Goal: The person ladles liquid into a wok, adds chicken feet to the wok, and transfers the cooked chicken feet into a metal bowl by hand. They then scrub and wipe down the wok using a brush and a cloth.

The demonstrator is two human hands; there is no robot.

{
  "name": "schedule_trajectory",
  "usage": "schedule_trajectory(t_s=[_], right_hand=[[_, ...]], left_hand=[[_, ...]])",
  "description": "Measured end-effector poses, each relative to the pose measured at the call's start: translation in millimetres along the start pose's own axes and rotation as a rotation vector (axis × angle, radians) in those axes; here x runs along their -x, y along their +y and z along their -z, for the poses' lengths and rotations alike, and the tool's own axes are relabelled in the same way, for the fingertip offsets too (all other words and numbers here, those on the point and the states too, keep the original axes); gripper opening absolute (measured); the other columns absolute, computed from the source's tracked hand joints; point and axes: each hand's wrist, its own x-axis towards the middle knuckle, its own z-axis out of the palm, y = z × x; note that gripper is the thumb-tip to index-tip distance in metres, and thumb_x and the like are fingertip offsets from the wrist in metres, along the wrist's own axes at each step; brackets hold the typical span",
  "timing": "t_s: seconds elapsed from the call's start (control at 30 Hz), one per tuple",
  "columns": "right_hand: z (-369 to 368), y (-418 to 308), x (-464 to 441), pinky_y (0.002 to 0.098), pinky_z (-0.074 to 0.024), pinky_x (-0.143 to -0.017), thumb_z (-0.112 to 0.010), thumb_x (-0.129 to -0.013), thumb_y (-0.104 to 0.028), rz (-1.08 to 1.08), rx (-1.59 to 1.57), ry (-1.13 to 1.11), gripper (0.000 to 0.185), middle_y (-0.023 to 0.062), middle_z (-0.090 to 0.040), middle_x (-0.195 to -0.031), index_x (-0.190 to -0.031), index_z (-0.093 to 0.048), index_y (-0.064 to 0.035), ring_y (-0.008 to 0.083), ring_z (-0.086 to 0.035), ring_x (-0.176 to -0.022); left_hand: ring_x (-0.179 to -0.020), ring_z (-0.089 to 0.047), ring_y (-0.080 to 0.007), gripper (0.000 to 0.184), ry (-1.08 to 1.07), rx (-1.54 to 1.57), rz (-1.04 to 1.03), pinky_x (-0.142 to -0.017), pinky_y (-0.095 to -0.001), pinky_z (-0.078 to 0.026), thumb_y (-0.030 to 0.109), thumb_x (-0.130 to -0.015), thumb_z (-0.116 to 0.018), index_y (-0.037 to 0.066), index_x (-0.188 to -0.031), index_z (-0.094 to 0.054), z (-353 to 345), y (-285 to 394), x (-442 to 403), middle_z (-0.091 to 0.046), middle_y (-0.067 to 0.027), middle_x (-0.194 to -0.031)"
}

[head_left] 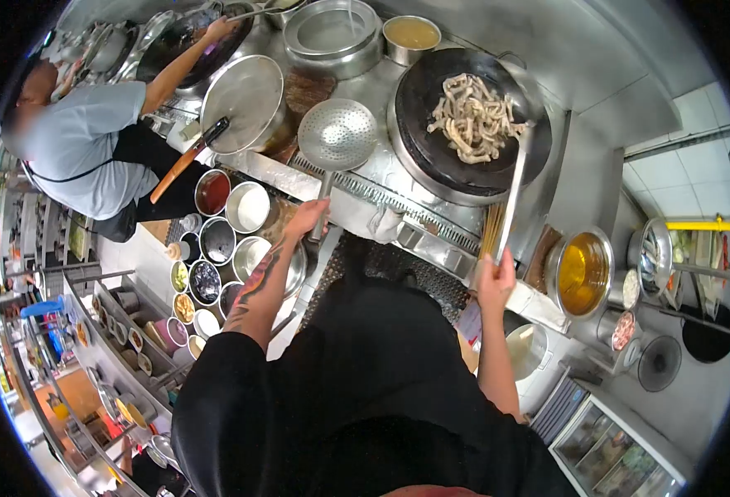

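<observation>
My left hand (307, 218) is closed round the handle of a perforated skimmer (337, 134), whose round bowl lies over the steel stove top. My right hand (495, 283) grips the long handle of a ladle (514, 190). The ladle's head reaches into the right side of a black wok (431, 157). Pale cut strips of food (472, 116) lie heaped in that wok, touching or close to the ladle. A bundle of thin bamboo sticks (491, 228) stands beside the ladle handle, just above my right hand.
A large pot (332, 41) and a pan of yellowish liquid (412, 37) stand behind. Oil fills a bowl (584, 273) at right. Several seasoning containers (249, 205) crowd the left, near another person (91, 149) at a second wok. A wooden-handled tool (187, 166) juts out.
</observation>
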Motion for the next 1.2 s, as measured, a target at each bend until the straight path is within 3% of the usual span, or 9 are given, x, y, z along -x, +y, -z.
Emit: schedule_trajectory(t_s=[0.2, 0.37, 0.57, 0.67, 0.73, 0.77, 0.93, 1.0, 1.2], right_hand=[[30, 46, 72, 0.0212, -0.0340, -0.053, -0.065, -0.097, -0.009, -0.152, 0.112, 0.335, 0.051, -0.0053, -0.051, -0.078, -0.144, -0.050, 0.0046, 0.0014, -0.040, -0.062], [37, 110, 104, 0.0249, -0.0327, -0.050, -0.067, -0.095, -0.012, -0.147, 0.260, 0.434, 0.050, -0.0061, -0.041, -0.066, -0.140, -0.054, 0.0045, 0.0047, -0.035, -0.058], [39, 116, 104, 0.0290, -0.0430, -0.052, -0.067, -0.093, -0.012, -0.256, 0.505, 0.343, 0.052, 0.0033, -0.055, -0.063, -0.140, -0.054, 0.0036, 0.0075, -0.047, -0.055], [44, 123, 104, 0.0328, -0.0479, -0.057, -0.067, -0.093, -0.012, -0.327, 0.526, 0.311, 0.053, 0.0107, -0.062, -0.070, -0.141, -0.053, 0.0033, 0.0140, -0.056, -0.059], [51, 146, 106, 0.0391, -0.0522, -0.069, -0.064, -0.093, -0.010, -0.124, 0.707, 0.271, 0.053, 0.0211, -0.068, -0.088, -0.142, -0.052, 0.0032, 0.0276, -0.066, -0.074], [57, 153, 107, 0.0450, -0.0524, -0.079, -0.063, -0.091, -0.009, -0.162, 0.684, 0.179, 0.060, 0.0277, -0.065, -0.112, -0.149, -0.045, -0.0004, 0.0403, -0.066, -0.091], [85, 184, 104, 0.0478, -0.0522, -0.076, -0.066, -0.090, -0.010, -0.197, 0.725, -0.022, 0.077, 0.0243, -0.060, -0.116, -0.158, -0.029, -0.0099, 0.0419, -0.064, -0.087], [98, 190, 97, 0.0456, -0.0482, -0.067, -0.064, -0.091, -0.012, -0.021, 0.737, -0.003, 0.076, 0.0146, -0.054, -0.086, -0.159, -0.029, -0.0086, 0.0347, -0.058, -0.075], [120, 193, 80, 0.0382, -0.0483, -0.061, -0.066, -0.091, -0.006, -0.136, 0.577, -0.240, 0.086, 0.0122, -0.055, -0.072, -0.161, -0.015, -0.0061, 0.0239, -0.058, -0.061]], left_hand=[[-0.102, -0.070, -0.0367, 0.069, 0.039, -1.434, -0.140, -0.087, -0.0498, -0.054, 0.064, -0.095, -0.047, 0.000, -0.097, -0.074, 28, 64, -19, -0.073, -0.0223, -0.102], [-0.091, -0.068, -0.0388, 0.026, 0.226, -0.937, -0.839, -0.081, -0.0485, -0.054, 0.031, -0.091, -0.064, 0.007, -0.095, -0.074, -29, 153, -9, -0.071, -0.0168, -0.095], [-0.095, -0.064, -0.0355, 0.013, -0.152, -0.730, -1.447, -0.082, -0.0433, -0.053, 0.015, -0.090, -0.066, 0.004, -0.095, -0.070, -177, 245, -30, -0.066, -0.0129, -0.095], [-0.108, -0.063, -0.0366, 0.027, -0.338, -0.970, -1.410, -0.092, -0.0435, -0.052, 0.025, -0.091, -0.068, 0.011, -0.114, -0.070, -232, 256, -105, -0.065, -0.0118, -0.116], [-0.119, -0.060, -0.0413, 0.053, -0.081, -1.429, -1.443, -0.099, -0.0480, -0.052, 0.034, -0.090, -0.072, 0.030, -0.140, -0.056, -256, 258, -122, -0.050, -0.0119, -0.142], [-0.128, -0.053, -0.0458, 0.073, -0.125, -1.747, -1.103, -0.102, -0.0521, -0.051, 0.043, -0.088, -0.074, 0.045, -0.151, -0.038, -265, 273, -129, -0.033, -0.0126, -0.155], [-0.115, -0.062, -0.0445, 0.059, 0.045, -1.374, -0.869, -0.091, -0.0505, -0.056, 0.034, -0.086, -0.074, 0.030, -0.141, -0.052, -305, 255, -166, -0.049, -0.0181, -0.140], [-0.110, -0.064, -0.0424, 0.053, 0.088, -1.358, -0.921, -0.087, -0.0498, -0.056, 0.025, -0.084, -0.073, 0.023, -0.134, -0.056, -312, 248, -160, -0.059, -0.0192, -0.125], [-0.112, -0.065, -0.0338, 0.043, 0.081, -1.110, -0.737, -0.092, -0.0448, -0.054, 0.023, -0.082, -0.070, 0.020, -0.125, -0.068, -298, 292, -119, -0.067, -0.0117, -0.126]])
